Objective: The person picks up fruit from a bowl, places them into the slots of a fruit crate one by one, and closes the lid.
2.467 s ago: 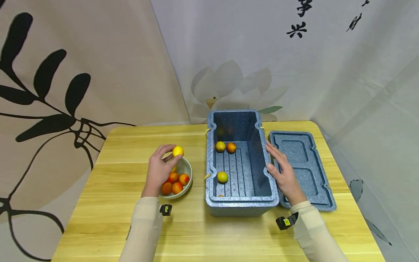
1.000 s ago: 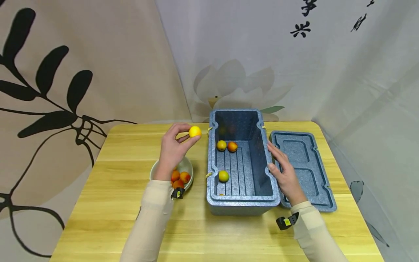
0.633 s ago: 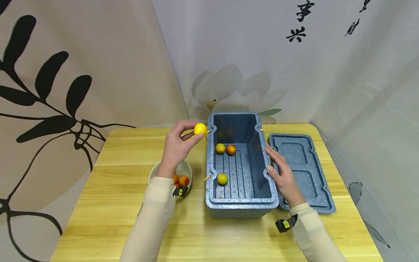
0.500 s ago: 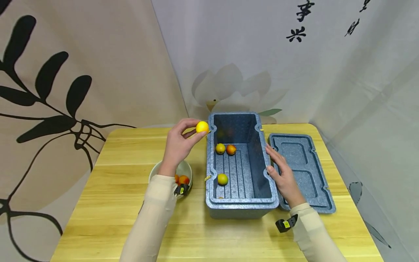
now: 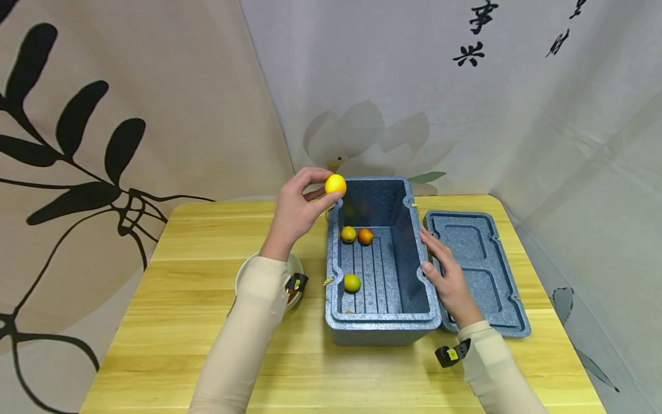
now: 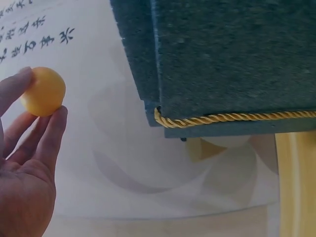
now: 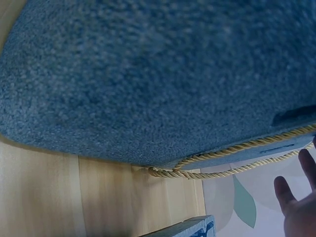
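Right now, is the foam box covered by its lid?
No, the lid lies on the wooden table beside the open foam box.

Pinched by the left hand (image 5: 296, 210) fingers: I see a small, round, plain bright-yellow fruit (image 5: 335, 184).
Beside the right hand (image 5: 451, 282) fingers: a rectangular, foam-like, speckled blue-grey box (image 5: 380, 334), its floor (image 5: 376, 270) striped with darker lines.
Between left and right fingers, inside that box: a yellow round fruit (image 5: 349, 234), an orange-red round fruit (image 5: 365, 236), a yellow-green round fruit (image 5: 352, 283).
Right of the right fingers: a flat, foam-like lid (image 5: 481, 276), also speckled blue-grey.
Near the left fingers: I get a twisted golden rope (image 6: 237, 117).
Under all fingers: a yellow wooden table (image 5: 196, 241) with streaky grain.
Beyond them: an off-white cloth (image 5: 196, 115) printed with black leaves (image 5: 81, 112), a grey lotus (image 5: 364, 129), black characters (image 5: 469, 53).
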`<action>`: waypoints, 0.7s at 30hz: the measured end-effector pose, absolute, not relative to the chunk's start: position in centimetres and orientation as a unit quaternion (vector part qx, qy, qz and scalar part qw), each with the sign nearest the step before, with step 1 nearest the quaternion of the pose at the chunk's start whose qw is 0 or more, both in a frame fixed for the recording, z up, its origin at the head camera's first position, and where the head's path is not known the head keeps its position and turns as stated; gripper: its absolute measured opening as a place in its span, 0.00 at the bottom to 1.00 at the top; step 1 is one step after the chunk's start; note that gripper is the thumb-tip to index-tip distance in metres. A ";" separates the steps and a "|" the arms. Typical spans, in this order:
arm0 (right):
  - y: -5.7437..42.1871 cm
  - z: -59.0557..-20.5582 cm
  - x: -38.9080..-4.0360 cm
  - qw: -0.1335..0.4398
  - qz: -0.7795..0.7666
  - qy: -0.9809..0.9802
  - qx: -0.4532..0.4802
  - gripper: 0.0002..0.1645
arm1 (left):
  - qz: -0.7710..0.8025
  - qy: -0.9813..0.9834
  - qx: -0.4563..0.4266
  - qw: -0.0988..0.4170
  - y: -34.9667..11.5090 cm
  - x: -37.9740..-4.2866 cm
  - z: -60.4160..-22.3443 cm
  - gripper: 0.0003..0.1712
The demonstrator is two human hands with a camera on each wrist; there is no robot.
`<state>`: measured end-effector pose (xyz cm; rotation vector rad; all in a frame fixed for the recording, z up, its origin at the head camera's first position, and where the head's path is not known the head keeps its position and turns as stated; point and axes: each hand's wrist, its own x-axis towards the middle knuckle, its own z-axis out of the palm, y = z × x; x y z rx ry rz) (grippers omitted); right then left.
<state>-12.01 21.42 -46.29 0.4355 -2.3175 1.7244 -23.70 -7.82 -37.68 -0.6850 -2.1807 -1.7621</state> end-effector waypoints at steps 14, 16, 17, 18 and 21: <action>21.5 -46.5 -12.0 0.102 0.586 -0.789 0.154 0.29 | -0.563 -0.783 -0.255 0.071 -6.0 -24.5 -36.9 0.21; 21.5 -46.5 -12.0 0.105 0.583 -0.792 0.152 0.28 | -0.556 -0.786 -0.263 0.065 -5.7 -24.6 -36.8 0.21; 21.5 -46.6 -12.0 0.106 0.582 -0.792 0.151 0.28 | -0.553 -0.787 -0.266 0.065 -5.5 -24.6 -36.7 0.21; 21.5 -46.6 -12.0 0.107 0.582 -0.791 0.152 0.28 | -0.549 -0.789 -0.269 0.067 -5.4 -24.6 -36.6 0.21; 21.6 -46.6 -12.1 0.105 0.581 -0.792 0.157 0.28 | -0.536 -0.795 -0.275 0.071 -5.0 -24.8 -36.4 0.20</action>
